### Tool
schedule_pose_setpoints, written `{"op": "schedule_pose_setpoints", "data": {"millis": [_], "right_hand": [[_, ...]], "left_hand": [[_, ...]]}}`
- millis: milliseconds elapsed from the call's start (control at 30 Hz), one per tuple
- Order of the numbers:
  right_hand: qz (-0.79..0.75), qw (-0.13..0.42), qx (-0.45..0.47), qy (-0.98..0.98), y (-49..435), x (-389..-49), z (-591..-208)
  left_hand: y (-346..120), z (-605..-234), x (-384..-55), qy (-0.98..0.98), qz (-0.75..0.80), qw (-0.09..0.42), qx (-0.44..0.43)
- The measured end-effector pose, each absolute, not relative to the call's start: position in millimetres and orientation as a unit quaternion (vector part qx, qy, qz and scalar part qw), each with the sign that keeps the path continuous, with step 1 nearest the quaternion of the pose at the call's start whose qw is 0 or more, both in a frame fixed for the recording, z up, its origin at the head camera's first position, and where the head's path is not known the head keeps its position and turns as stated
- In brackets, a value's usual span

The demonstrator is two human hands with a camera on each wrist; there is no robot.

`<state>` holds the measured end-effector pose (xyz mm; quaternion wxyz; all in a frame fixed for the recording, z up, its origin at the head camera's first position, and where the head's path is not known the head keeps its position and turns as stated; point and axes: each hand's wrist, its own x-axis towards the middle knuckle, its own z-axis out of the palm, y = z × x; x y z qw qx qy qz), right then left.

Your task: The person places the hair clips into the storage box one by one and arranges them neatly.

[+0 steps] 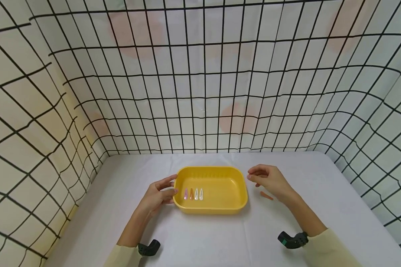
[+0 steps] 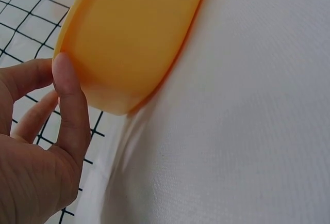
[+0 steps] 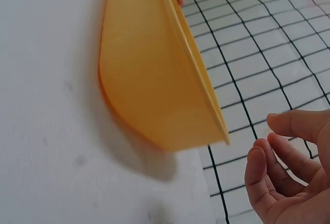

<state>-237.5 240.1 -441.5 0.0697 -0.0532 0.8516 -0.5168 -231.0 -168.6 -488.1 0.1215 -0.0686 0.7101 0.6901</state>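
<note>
A yellow plastic tray (image 1: pixel 220 190) stands on the white cloth. Inside it, toward the left, several snap hair clips lie side by side: a pink one (image 1: pixel 186 194), an orange one (image 1: pixel 192 194) and white ones (image 1: pixel 196 194). My left hand (image 1: pixel 159 193) holds the tray's left end, thumb and fingertips at the rim; the left wrist view shows that hand (image 2: pixel 46 146) pinching the edge. Just off the tray's right end hovers my right hand (image 1: pixel 269 180), fingers loosely bent with nothing between them. Below it on the cloth lies an orange hair clip (image 1: pixel 266 195).
White cloth covers the table (image 1: pixel 214 237). A black grid-patterned curtain (image 1: pixel 200 85) encloses the back and both sides. Each wrist wears a black camera, the left one (image 1: pixel 149 247) and the right one (image 1: pixel 292 240).
</note>
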Motion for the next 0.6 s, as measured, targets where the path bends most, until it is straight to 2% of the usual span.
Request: {"op": "schedule_pose_setpoints", "data": {"millis": [600], "right_hand": [[-0.468, 0.044, -0.023, 0.882, 310.5, -234.1, -467.5]], "left_hand": [[-167.9, -486.2, -230.7, 0.701, 0.698, 0.125, -0.078]]}}
